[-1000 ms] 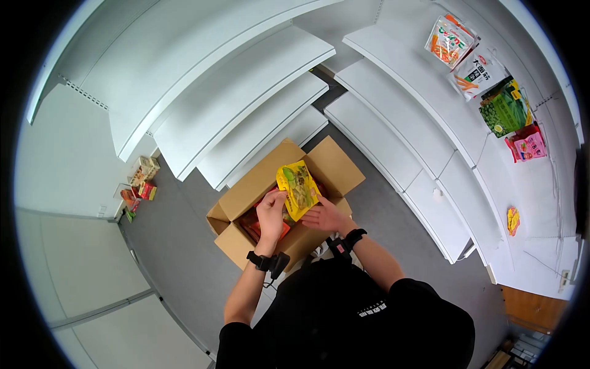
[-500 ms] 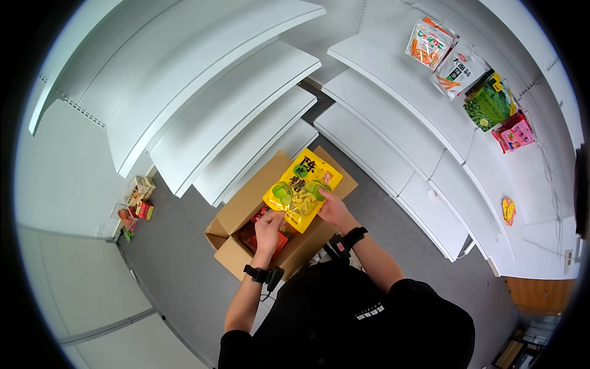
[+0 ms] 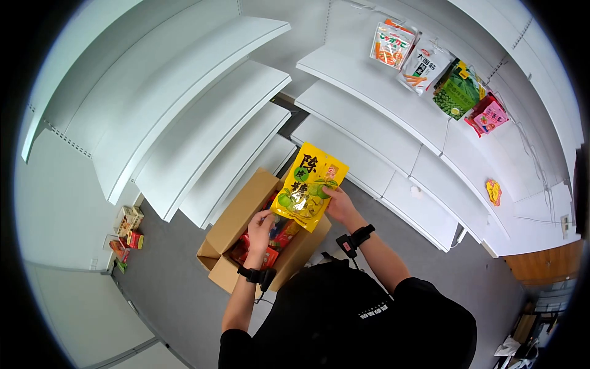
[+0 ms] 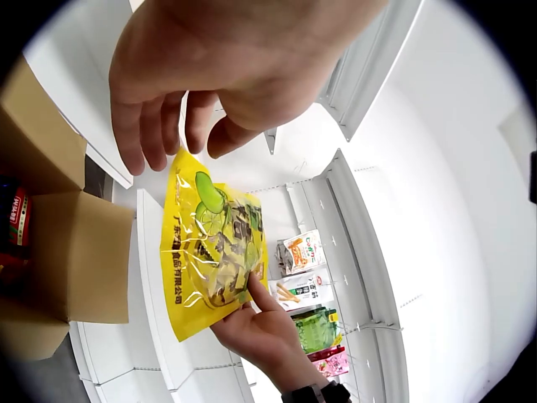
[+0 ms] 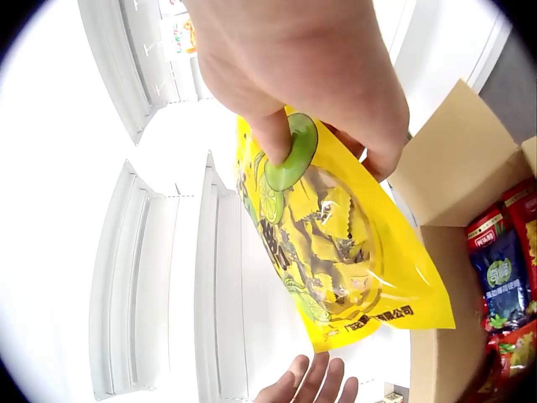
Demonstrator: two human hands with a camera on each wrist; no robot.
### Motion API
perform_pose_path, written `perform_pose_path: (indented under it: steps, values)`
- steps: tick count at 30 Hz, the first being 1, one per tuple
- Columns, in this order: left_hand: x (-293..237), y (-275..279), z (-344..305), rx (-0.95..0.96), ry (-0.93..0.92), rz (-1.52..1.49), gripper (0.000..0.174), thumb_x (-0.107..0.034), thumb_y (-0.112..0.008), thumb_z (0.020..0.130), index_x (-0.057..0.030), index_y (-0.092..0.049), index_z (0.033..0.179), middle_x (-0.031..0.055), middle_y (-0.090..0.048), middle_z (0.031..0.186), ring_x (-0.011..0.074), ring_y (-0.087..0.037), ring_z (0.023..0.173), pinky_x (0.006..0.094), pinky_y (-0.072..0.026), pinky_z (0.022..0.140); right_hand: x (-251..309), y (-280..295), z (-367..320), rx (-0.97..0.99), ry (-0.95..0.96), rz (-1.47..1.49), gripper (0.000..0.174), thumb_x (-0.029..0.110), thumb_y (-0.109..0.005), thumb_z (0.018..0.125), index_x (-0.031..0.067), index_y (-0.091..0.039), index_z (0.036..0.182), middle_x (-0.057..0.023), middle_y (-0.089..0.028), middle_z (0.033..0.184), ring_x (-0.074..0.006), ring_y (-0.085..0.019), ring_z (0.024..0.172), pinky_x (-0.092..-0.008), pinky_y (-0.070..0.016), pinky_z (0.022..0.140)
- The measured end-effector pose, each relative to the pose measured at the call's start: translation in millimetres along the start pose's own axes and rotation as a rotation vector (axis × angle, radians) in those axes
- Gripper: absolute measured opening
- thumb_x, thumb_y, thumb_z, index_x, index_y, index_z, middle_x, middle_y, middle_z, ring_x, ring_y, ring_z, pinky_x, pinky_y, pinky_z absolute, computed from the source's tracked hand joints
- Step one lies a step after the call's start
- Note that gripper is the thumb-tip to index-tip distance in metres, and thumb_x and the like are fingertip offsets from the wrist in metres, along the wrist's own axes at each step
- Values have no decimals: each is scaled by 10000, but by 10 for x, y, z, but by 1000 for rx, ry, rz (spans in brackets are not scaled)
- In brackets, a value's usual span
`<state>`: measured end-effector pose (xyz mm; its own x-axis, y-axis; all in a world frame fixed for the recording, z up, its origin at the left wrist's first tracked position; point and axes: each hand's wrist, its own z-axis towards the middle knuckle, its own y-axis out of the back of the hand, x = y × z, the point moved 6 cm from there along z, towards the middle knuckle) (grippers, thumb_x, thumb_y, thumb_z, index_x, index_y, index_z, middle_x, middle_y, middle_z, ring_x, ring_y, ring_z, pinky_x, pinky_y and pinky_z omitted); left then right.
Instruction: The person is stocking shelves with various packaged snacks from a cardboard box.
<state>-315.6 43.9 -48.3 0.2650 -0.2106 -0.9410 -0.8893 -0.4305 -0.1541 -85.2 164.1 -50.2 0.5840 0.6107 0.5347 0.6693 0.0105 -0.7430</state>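
Observation:
My right hand [image 3: 342, 206] grips a yellow candy bag [image 3: 309, 184] by its side edge, thumb over the printed front and fingers behind. Wrapped pieces show through the bag's clear window in the right wrist view. Close by the bag's lower corner is my left hand [image 3: 261, 229]; its fingers [image 5: 312, 379] are loosely extended, holding nothing. Below both hands stands an open cardboard box [image 3: 238, 210] with red and dark blue snack packets [image 5: 503, 281] inside.
White shelves [image 3: 369, 86] rise ahead in a corner. On the upper right shelf stand several snack bags, among them a green one [image 3: 458, 92] and a pink one [image 3: 490, 117]. A small yellow-red packet [image 3: 493, 192] lies farther right. Packaged foods [image 3: 127, 221] sit by the left wall.
The yellow bag has been lifted from over the box, turned front up and carried slightly right in the right hand. The left hand has come away from it. The head view has shifted right.

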Motion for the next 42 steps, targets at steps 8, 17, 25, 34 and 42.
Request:
perform_pose_path:
  steps: [8,17,25,34,42]
  values:
    - [-114,-493,179,163,-178,265,409,-138,-620,877,18,-498,1235,105,-577,1162,173,-545,1063,296,-435,916,475,-96,-345,-21,98,-97,294,48,-577,883,21,-537,1172,-76,-606,1145,-217,-586,1059,-382,-469,914]
    - [-230,-1570,-19,500,-86,126,313,-52,-579,890,47,-518,1181,78,-633,1046,140,-590,974,273,-450,882,1001,287,-822,48,222,-175,294,27,-564,888,16,-540,1181,-70,-606,1158,-174,-573,1061,-339,-447,936]
    - [-139,-2408,-372,700,-11,207,236,-63,-606,878,26,-570,1094,52,-645,1000,102,-590,898,251,-467,799,1474,722,-1407,19,316,-199,275,45,-547,904,13,-553,1177,-68,-613,1154,-162,-582,1039,-322,-451,923]
    - [101,-3404,-779,862,-14,170,235,-51,-609,877,13,-562,1098,57,-642,1025,109,-595,917,266,-479,814,2011,1314,-2108,-75,412,-183,262,49,-551,900,-6,-550,1156,-74,-624,1114,-162,-595,1000,-319,-463,896]
    - [263,-4135,-1129,895,-96,270,211,-69,-650,852,22,-597,1035,55,-653,948,93,-593,833,250,-479,745,2342,1898,-2675,-183,509,-179,257,47,-553,897,-8,-550,1148,-67,-629,1075,-153,-596,952,-307,-469,853]
